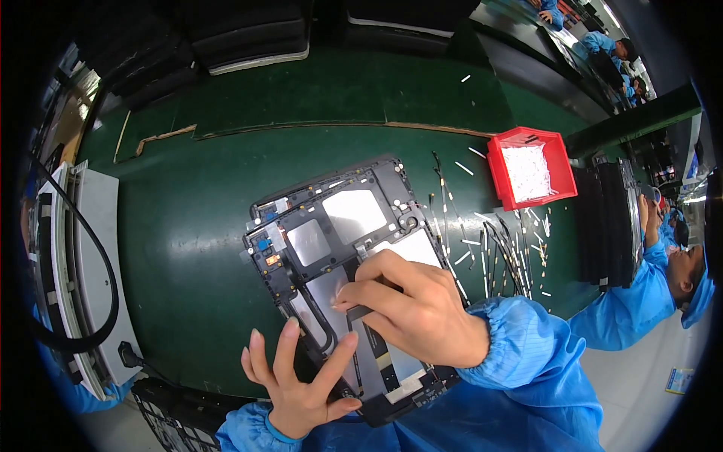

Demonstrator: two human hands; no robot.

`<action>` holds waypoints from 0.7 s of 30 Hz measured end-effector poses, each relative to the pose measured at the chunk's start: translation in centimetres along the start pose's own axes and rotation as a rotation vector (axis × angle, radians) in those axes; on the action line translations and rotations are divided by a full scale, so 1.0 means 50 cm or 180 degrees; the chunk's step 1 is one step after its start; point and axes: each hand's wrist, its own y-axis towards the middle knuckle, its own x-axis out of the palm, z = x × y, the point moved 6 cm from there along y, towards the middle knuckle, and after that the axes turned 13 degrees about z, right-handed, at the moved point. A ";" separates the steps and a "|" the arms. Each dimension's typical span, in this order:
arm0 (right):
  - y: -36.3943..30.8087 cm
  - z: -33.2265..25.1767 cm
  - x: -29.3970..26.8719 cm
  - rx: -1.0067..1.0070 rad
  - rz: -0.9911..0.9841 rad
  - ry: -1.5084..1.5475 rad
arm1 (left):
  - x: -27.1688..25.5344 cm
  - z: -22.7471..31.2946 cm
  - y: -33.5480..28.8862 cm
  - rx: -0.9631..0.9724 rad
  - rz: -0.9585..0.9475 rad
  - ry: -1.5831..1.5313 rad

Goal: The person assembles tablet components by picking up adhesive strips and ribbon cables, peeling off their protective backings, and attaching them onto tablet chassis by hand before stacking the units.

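Note:
An opened tablet-like device (309, 242) lies tilted on the green bench, its inside facing up with a black frame, silvery plates and small connectors. Over its middle is my right hand (422, 309), fingers pinched together at the silvery plate. A dark flat ribbon cable (360, 312) shows right by those fingertips; whether it is gripped or only touched is hidden. My left hand (297, 384) has its fingers spread at the device's lower left edge, holding nothing. Part of the device is covered by my right hand.
A red bin (533, 200) of small white strips stands at the right. Thin black cables (512, 256) and scattered white pieces lie below it. Stacked dark panels (610, 218) stand farther right, near a co-worker. White panels (98, 226) and a looped black cable (105, 260) are at left.

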 end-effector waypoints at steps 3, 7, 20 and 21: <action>-0.001 0.000 -0.002 0.0096 0.0027 0.0028 | -0.026 0.021 0.025 -0.0032 -0.0240 0.0452; 0.008 0.001 -0.009 0.0715 0.0143 0.0435 | -0.033 0.029 0.052 -0.0161 -0.0294 0.0508; -0.119 -0.124 -0.026 -0.0454 -0.1060 -0.0904 | -0.035 0.013 0.125 -0.0197 0.0186 -0.0041; -0.128 -0.136 -0.027 -0.0509 -0.1304 -0.0976 | -0.038 0.013 0.125 -0.0223 0.0233 -0.0076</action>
